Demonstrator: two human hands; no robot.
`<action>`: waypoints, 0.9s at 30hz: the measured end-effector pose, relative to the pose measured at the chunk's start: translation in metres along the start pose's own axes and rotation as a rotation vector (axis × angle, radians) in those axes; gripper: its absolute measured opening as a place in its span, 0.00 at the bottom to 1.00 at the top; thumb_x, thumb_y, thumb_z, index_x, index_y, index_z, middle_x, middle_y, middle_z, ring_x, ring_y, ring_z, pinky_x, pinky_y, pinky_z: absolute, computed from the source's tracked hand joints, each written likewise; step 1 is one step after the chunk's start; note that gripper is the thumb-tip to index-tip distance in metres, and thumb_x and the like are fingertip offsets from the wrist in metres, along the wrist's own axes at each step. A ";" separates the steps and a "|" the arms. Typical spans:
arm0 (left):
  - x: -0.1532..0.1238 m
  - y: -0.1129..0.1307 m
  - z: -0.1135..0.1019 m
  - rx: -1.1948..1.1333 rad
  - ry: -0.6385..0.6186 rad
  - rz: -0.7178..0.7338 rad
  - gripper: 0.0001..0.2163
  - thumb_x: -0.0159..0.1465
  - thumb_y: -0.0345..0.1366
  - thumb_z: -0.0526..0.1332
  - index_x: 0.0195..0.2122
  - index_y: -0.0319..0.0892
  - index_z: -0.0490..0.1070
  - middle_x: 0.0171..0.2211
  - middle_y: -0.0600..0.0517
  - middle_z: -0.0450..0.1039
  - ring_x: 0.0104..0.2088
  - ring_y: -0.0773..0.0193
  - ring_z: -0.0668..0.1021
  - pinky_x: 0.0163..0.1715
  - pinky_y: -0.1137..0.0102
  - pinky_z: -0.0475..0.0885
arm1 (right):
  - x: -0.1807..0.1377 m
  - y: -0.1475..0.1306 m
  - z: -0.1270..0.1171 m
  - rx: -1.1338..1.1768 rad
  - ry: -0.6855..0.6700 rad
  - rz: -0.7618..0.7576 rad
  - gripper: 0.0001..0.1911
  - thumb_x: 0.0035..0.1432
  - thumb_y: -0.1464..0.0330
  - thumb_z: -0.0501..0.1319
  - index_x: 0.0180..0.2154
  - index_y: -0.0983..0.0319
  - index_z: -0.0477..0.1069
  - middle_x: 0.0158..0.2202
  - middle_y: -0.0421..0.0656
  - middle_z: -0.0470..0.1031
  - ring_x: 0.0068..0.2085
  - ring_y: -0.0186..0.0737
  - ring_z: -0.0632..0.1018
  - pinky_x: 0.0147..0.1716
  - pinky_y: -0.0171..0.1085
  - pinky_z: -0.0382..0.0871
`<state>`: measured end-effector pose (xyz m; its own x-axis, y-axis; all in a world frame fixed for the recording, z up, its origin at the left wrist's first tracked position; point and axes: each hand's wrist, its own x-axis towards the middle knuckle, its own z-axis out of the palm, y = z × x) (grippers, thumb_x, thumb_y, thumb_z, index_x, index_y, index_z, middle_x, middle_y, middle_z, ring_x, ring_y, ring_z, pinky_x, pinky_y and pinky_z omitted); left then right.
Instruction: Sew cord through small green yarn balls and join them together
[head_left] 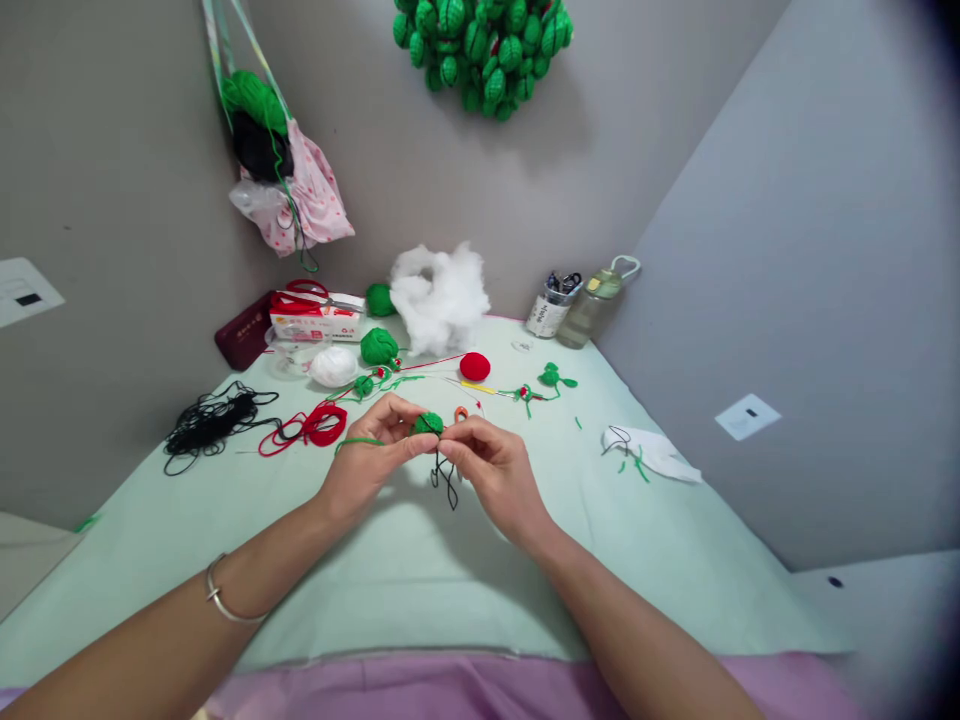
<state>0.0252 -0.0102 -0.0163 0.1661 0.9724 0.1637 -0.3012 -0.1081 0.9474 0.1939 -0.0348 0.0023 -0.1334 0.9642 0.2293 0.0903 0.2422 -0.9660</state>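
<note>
A small green crocheted piece (428, 423) is pinched in my left hand (379, 445), with a dark strand crossing its face. The fingertips of my right hand (491, 460) press together at its right edge, on black yarn (448, 484) that dangles below in loops. Whether a needle is between those fingers cannot be made out. A green yarn tail (358, 441) runs across my left hand. Just behind my right fingers shows the orange handle of small scissors (460, 413), mostly hidden.
Black yarn (214, 425) and red yarn (324, 424) lie loose at left. Behind are green balls (379, 346), a white ball (334, 367), a red ball (475, 367), stuffing (441, 298) and a yellow-handled hook (478, 387). A bottle (592, 312) and pen cup (553, 308) stand back right.
</note>
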 end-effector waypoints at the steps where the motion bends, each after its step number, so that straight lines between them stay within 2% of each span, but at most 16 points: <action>1: 0.000 0.000 0.000 0.014 0.001 0.011 0.14 0.53 0.36 0.74 0.35 0.42 0.72 0.32 0.55 0.74 0.34 0.67 0.75 0.36 0.72 0.71 | 0.001 0.000 0.000 0.008 -0.004 0.026 0.08 0.57 0.65 0.65 0.29 0.62 0.75 0.26 0.38 0.69 0.26 0.31 0.66 0.27 0.34 0.60; 5: -0.001 -0.001 -0.001 0.111 0.016 0.082 0.12 0.55 0.36 0.73 0.36 0.43 0.72 0.34 0.54 0.74 0.36 0.65 0.76 0.38 0.70 0.72 | 0.005 0.003 -0.001 0.090 -0.074 0.175 0.10 0.54 0.62 0.68 0.30 0.62 0.73 0.23 0.37 0.68 0.24 0.31 0.68 0.25 0.33 0.62; 10: -0.002 -0.007 -0.002 0.238 -0.015 0.126 0.11 0.57 0.37 0.72 0.36 0.43 0.73 0.36 0.52 0.74 0.37 0.63 0.77 0.38 0.69 0.73 | 0.007 0.001 -0.005 0.275 -0.109 0.282 0.16 0.50 0.61 0.71 0.34 0.61 0.69 0.26 0.38 0.73 0.29 0.35 0.77 0.34 0.37 0.73; 12: -0.002 -0.009 -0.002 0.249 -0.021 0.103 0.11 0.56 0.37 0.72 0.37 0.43 0.73 0.36 0.52 0.74 0.38 0.62 0.77 0.38 0.69 0.74 | 0.005 -0.001 -0.007 0.232 -0.111 0.246 0.14 0.54 0.61 0.68 0.35 0.60 0.68 0.28 0.38 0.73 0.32 0.37 0.78 0.36 0.38 0.74; 16: -0.002 -0.012 -0.003 0.271 -0.057 0.069 0.11 0.56 0.35 0.71 0.39 0.42 0.74 0.37 0.51 0.74 0.39 0.62 0.77 0.39 0.68 0.74 | 0.002 0.000 -0.008 -0.143 -0.071 0.042 0.08 0.62 0.62 0.61 0.36 0.60 0.72 0.33 0.41 0.74 0.33 0.35 0.76 0.35 0.36 0.71; 20: -0.001 -0.011 -0.001 0.338 -0.106 0.089 0.09 0.56 0.33 0.70 0.38 0.42 0.76 0.37 0.51 0.73 0.40 0.62 0.77 0.42 0.68 0.74 | 0.004 0.002 -0.010 -0.334 -0.044 -0.093 0.06 0.61 0.66 0.61 0.33 0.60 0.75 0.33 0.41 0.72 0.30 0.33 0.72 0.32 0.36 0.67; 22: -0.002 -0.009 0.000 0.350 -0.132 0.089 0.08 0.56 0.33 0.70 0.37 0.42 0.77 0.37 0.51 0.72 0.39 0.62 0.77 0.42 0.67 0.74 | 0.009 -0.002 -0.018 -0.322 -0.025 -0.130 0.05 0.60 0.67 0.62 0.31 0.60 0.75 0.32 0.41 0.72 0.31 0.34 0.72 0.32 0.35 0.66; 24: -0.002 -0.006 0.002 0.358 -0.151 0.065 0.08 0.55 0.33 0.70 0.37 0.42 0.77 0.37 0.51 0.72 0.39 0.62 0.77 0.42 0.67 0.74 | 0.013 -0.010 -0.029 -0.223 0.066 -0.138 0.05 0.58 0.66 0.63 0.30 0.60 0.74 0.33 0.41 0.74 0.33 0.35 0.74 0.31 0.34 0.66; 26: -0.003 -0.005 0.002 0.362 -0.166 0.035 0.10 0.54 0.34 0.71 0.37 0.42 0.77 0.37 0.50 0.74 0.39 0.61 0.77 0.41 0.66 0.75 | 0.017 -0.019 -0.040 -0.062 0.217 -0.096 0.06 0.58 0.64 0.64 0.33 0.60 0.73 0.33 0.41 0.76 0.30 0.34 0.73 0.26 0.34 0.64; 27: -0.003 -0.005 0.001 0.363 -0.175 0.030 0.10 0.54 0.34 0.71 0.38 0.42 0.78 0.38 0.50 0.74 0.39 0.61 0.77 0.41 0.66 0.75 | 0.018 -0.023 -0.044 0.024 0.201 -0.050 0.08 0.59 0.61 0.63 0.35 0.59 0.71 0.34 0.41 0.77 0.29 0.33 0.73 0.24 0.33 0.63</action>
<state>0.0277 -0.0126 -0.0214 0.3289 0.9213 0.2076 0.0377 -0.2325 0.9719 0.2330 -0.0179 0.0338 0.0629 0.9538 0.2938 0.0651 0.2898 -0.9549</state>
